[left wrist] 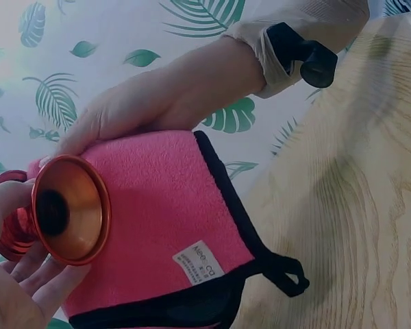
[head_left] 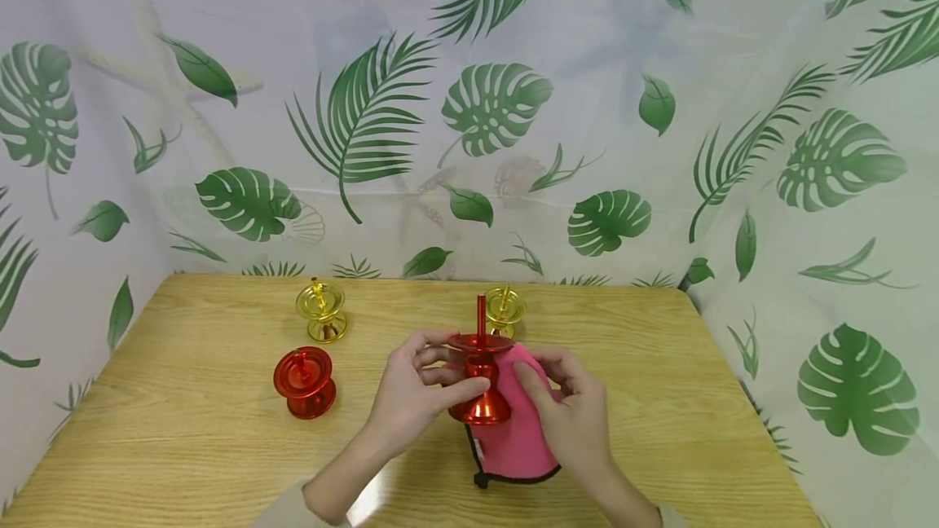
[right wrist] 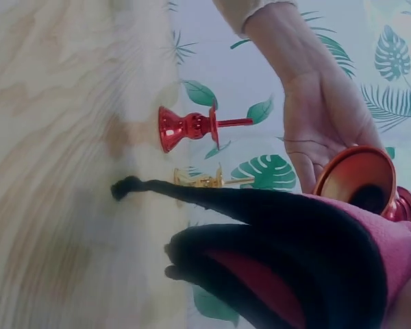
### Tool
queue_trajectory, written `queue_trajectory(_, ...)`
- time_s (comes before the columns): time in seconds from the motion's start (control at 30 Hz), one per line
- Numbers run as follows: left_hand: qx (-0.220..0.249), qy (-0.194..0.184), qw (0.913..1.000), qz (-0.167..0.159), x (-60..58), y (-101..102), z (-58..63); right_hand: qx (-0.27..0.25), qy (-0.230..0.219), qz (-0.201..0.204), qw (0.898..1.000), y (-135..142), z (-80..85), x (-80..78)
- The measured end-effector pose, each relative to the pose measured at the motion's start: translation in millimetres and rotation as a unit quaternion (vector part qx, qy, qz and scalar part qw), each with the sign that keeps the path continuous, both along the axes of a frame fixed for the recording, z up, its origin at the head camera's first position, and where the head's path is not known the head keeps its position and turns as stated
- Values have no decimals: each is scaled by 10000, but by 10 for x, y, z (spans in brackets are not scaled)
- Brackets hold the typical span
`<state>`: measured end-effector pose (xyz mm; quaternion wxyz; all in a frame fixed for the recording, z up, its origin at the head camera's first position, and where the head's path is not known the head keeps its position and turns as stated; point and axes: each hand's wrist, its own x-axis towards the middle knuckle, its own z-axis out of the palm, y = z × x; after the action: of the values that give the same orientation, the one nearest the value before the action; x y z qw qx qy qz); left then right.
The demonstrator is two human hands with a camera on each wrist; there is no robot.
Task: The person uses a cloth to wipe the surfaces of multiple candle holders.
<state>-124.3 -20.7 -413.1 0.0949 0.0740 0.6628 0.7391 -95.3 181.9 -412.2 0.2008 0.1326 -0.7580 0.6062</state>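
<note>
My left hand [head_left: 411, 398] grips a red metallic candle holder [head_left: 484, 407] by its waist, off the table. It stands upright, with a thin stem rising from its round dish. In the left wrist view, the holder's hollow base [left wrist: 79, 212] faces the camera and shows a dark spot inside. A pink cloth [head_left: 513, 451] with black edging and a small loop is held in my right hand [head_left: 575, 418], thumb in front. The cloth lies against the candle holder's right side. Folded layers of its black edge [right wrist: 335, 240] hang open in the right wrist view.
Another red candle holder [head_left: 308, 402] stands on the wooden table [head_left: 183, 414] at left. Behind it is a gold candle holder [head_left: 326, 327]. A second gold one [head_left: 504, 308] stands behind my hands, partly hidden. A leaf-patterned curtain [head_left: 396, 243] surrounds the table's back and sides.
</note>
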Motion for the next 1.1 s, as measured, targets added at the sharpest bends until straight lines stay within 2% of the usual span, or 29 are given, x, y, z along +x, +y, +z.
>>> queue_trajectory(0.1, -81, 22, 9999, 108, 7, 21, 9, 128, 117, -49, 9998, -9, -29, -3)
queue_trajectory(0.27, -275, 288, 9986, 336, 27, 40, 27, 664, 1120, -118, 9914, -49, -49, 30)
queue_trajectory(0.37, -378, 497, 9971, 439, 25, 46, 36, 748, 1437, -47, 9868, -80, -24, 56)
queue_trajectory(0.43, -431, 573, 9964, 459, 20, 50, 36, 696, 1413, -93, 9875, -95, -17, 63)
queue_trajectory(0.53, -435, 587, 9965, 416, 20, 55, 26, 563, 1143, -240, 9916, -91, -17, 66)
queue_trajectory(0.73, -275, 312, 9989, 206, 26, 43, -6, 348, 749, -187, 9964, -27, -61, 66)
queue_trajectory(0.97, 296, -126, 9993, -198, 4, -12, -16, 64, 719, -102, 9973, 6, -68, 68)
queue_trajectory(1.1, 458, -256, 9978, -404, -6, -22, -21, -187, 951, -2, 9953, 0, -49, 72)
